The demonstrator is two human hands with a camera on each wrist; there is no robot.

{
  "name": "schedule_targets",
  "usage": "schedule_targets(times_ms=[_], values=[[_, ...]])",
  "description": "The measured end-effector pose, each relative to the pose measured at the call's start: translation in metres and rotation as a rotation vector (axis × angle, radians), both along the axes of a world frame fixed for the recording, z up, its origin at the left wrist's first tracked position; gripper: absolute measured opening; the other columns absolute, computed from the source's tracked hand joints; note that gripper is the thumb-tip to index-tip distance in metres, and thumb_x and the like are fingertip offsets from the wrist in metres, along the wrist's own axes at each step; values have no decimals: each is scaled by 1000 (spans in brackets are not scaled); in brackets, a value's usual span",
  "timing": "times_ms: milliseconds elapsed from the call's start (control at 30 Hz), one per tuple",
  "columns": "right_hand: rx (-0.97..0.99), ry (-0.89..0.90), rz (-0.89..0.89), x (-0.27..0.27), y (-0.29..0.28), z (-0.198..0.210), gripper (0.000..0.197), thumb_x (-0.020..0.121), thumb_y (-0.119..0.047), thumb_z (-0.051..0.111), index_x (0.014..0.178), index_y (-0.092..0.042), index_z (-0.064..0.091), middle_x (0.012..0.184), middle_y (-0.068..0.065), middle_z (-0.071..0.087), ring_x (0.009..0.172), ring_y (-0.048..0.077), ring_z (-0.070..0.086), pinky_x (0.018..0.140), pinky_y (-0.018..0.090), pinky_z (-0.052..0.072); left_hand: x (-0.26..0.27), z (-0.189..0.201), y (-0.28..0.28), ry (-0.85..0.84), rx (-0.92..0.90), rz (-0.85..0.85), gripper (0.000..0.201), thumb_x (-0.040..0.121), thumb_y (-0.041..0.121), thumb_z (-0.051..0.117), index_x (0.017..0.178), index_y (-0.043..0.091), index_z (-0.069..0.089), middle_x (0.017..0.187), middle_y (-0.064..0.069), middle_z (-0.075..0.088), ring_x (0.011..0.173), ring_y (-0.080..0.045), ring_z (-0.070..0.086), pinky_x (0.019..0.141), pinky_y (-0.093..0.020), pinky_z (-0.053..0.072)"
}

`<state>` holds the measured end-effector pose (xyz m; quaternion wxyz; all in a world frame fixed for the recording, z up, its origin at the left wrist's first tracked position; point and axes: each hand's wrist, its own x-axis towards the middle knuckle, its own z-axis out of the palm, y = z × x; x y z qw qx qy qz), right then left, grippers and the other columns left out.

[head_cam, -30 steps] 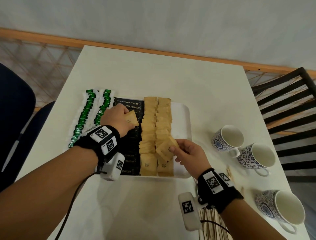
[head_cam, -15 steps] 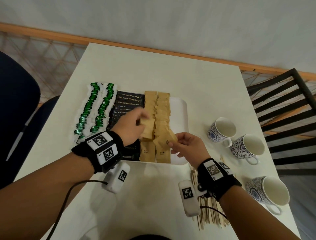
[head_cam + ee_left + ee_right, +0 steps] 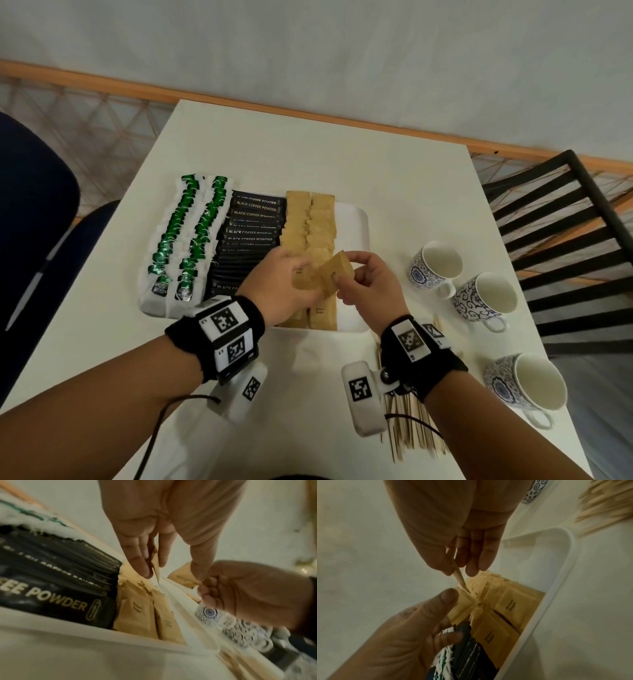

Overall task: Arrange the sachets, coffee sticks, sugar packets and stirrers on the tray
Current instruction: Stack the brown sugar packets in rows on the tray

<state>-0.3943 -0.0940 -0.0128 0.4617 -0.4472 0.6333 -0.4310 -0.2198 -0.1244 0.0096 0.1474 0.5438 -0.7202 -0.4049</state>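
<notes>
Holding one brown sugar packet (image 3: pixel 337 275) in the right hand (image 3: pixel 368 286), pinching it between thumb and fingers, and another packet (image 3: pixel 305 282) likewise in the left hand (image 3: pixel 279 286), both hovering above the sugar rows (image 3: pixel 310 222) on the white tray (image 3: pixel 356 219).

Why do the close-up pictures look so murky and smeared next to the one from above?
Head view: evenly lit, edges curved by the wide lens. Left wrist view: dim, yellowish, cups smeared, though the coffee sticks print reads. Right wrist view: dark, the left hand in shadow, the stirrers blurred.
</notes>
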Motion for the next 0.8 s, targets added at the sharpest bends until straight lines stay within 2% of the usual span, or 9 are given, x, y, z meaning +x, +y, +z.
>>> schedule_targets(times_ms=[67, 167, 300, 433, 533, 600, 633, 733, 800], values=[[4, 24, 28, 3, -1, -2, 34, 78, -20, 71, 105, -34, 56, 71, 8, 59, 67, 21, 65, 75, 44, 56, -4, -2, 4, -74, -7, -81, 67, 73, 50, 75, 134, 32, 53, 129, 11, 42, 116, -8, 47, 102, -32, 41], [5, -12, 120, 11, -2, -1, 43, 78, -28, 73, 117, -31, 55, 73, 2, 64, 73, 20, 65, 76, 38, 56, -9, -7, 3, -31, -4, -121, 32, 85, 39, 66, 113, 26, 67, 118, 7, 51, 105, -13, 55, 95, -37, 47], [3, -75, 155, 9, -5, 4, 46, 86, -16, 68, 127, -25, 51, 75, -5, 66, 73, 8, 63, 74, 24, 53, -8, -8, -4, 11, 22, -83, 18, 92, 24, 59, 84, 9, 66, 89, 3, 55, 82, -12, 56, 76, -21, 44], [56, 13, 136, 0, -10, 3, 20, 79, -18, 75, 96, -25, 68, 61, -7, 58, 60, 9, 53, 61, 21, 45, -6, -8, -6, 88, 79, -39, 36, 86, 26, 69, 56, 19, 50, 63, 9, 48, 56, -4, 46, 55, -15, 36], [79, -13, 96, -9, -9, -1, 9, 77, -17, 76, 75, -21, 69, 67, -3, 64, 61, 9, 53, 59, 22, 43, 0, -5, -11, 169, 124, -5, 5, 84, 27, 71, 81, 31, 71, 73, 20, 63, 66, 6, 56, 64, -12, 43], [101, 17, 90, -18, -7, -4, 8, 79, -15, 75, 75, -19, 69, 69, 2, 64, 62, 11, 53, 58, 22, 44, 7, -4, -18, 142, 103, 38, 24, 89, 18, 63, 110, 28, 70, 105, 17, 64, 89, 3, 59, 82, -15, 46], [117, 49, 106, -22, -5, -7, 7, 79, -15, 75, 76, -19, 69, 67, 2, 64, 60, 11, 53, 57, 21, 44, 11, -3, -22, 134, 103, 74, 30, 91, 12, 58, 116, 26, 67, 109, 12, 63, 85, 3, 59, 80, -14, 46], [182, 156, 205, -29, 0, -19, 7, 77, -18, 77, 81, -21, 72, 66, 8, 64, 61, 11, 53, 61, 24, 45, 22, 2, -30, 180, 121, 181, 41, 91, -1, 48, 114, 28, 66, 84, 14, 59, 45, 4, 48, 47, -10, 41], [223, 215, 276, -29, 2, -28, 10, 75, -20, 78, 84, -22, 73, 69, 12, 64, 64, 12, 53, 65, 27, 45, 27, 2, -35, 206, 103, 237, 41, 90, -3, 51, 104, 33, 68, 81, 12, 59, 59, 0, 56, 56, -12, 48]])
